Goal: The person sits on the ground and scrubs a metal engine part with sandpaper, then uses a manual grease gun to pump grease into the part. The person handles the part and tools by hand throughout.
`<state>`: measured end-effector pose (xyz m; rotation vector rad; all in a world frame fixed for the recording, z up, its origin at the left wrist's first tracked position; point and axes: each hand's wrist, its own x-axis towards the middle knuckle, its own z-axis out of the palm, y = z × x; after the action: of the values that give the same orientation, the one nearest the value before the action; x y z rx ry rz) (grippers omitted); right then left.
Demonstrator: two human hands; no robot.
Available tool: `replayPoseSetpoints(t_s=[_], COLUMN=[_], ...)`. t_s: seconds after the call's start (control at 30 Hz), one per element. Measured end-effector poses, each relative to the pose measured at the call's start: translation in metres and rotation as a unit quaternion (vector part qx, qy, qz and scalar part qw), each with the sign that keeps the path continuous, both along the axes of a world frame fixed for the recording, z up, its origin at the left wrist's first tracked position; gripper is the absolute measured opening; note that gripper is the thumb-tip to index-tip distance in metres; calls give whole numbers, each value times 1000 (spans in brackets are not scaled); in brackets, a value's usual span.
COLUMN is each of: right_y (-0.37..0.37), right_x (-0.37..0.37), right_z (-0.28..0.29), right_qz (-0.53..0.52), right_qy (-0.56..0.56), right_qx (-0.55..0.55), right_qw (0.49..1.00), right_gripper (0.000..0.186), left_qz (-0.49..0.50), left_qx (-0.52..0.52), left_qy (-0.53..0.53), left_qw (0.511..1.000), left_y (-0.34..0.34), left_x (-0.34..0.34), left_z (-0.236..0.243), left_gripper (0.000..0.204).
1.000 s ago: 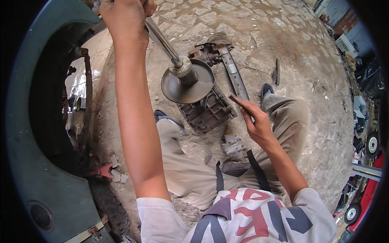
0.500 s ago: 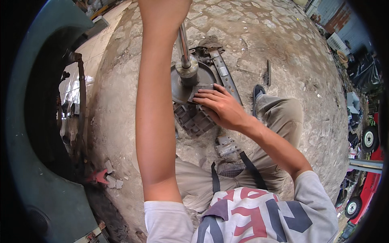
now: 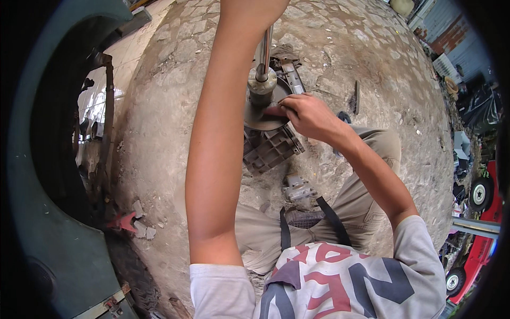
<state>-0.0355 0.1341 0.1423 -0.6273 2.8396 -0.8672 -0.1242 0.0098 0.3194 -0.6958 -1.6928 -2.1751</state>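
Observation:
A car strut (image 3: 263, 87) stands before me, with a shiny rod (image 3: 264, 53) rising from its cylinder and a round metal spring plate (image 3: 260, 122) around its body. My left arm reaches up across the view; only the wrist and back of my left hand (image 3: 255, 8) show at the top edge, beside the rod, and its fingers are out of sight. Closed in a pinch, my right hand (image 3: 311, 114) holds a reddish-brown piece of sandpaper (image 3: 274, 111) against the plate, close to the cylinder's foot. My left forearm covers part of the plate's left side.
A ribbed grey metal casting (image 3: 271, 151) lies under the plate, with a long metal bracket (image 3: 294, 77) behind. Nearer me is a small metal part (image 3: 298, 189). A wire brush (image 3: 356, 97) lies at right. A car's green fender (image 3: 32, 175) curves along the left.
My left arm has swung right, and the strut's rod stands more upright. My right hand has gone from spread over the sandpaper to a pinch, farther right and higher; the sandpaper's reddish side shows.

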Motion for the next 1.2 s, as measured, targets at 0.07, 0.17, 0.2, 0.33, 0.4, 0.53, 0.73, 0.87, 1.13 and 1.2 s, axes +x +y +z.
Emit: replayPoseSetpoints(t_s=[0.07,0.17,0.2,0.33,0.4,0.53,0.73,0.87,1.13,1.2], right_y=[-10,-26,-24,-16,-23,-31,-50,-72,-63,-71], right_x=[7,19,18,11,18,21,25,21,21,10], right_z=[1,-7,-9,-2,-11,-12,-17,-17,-36,-35], right_qz=[45,99,91,80,110,97,51,31,36,21], right_qy=[75,150,155,110,152,176,145,53,145,70], right_qx=[3,7,12,32,-54,-82,-108,-118,-135,-159], right_qw=[996,984,984,990,981,976,982,991,980,985], right_gripper=[19,20,21,24,25,19,16,24,25,26], left_qz=[1,9,0,-5,-17,-72,-54,-105,39,15], left_qx=[5,-10,-6,-4,-4,-1,-22,-40,-14,-29], left_qy=[0,-2,-3,-1,-2,18,23,15,2,-1], left_qw=[1000,1000,1000,1000,1000,997,998,993,999,999], left_y=[-1,-8,-9,-10,-12,-25,-19,-14,-10,-19], left_x=[-3,-7,-7,-2,-1,-2,0,9,13,5], left_z=[1,2,1,5,4,2,3,-4,1,-2], left_gripper=[45,45,45,44,44,45,47,47,42,41])
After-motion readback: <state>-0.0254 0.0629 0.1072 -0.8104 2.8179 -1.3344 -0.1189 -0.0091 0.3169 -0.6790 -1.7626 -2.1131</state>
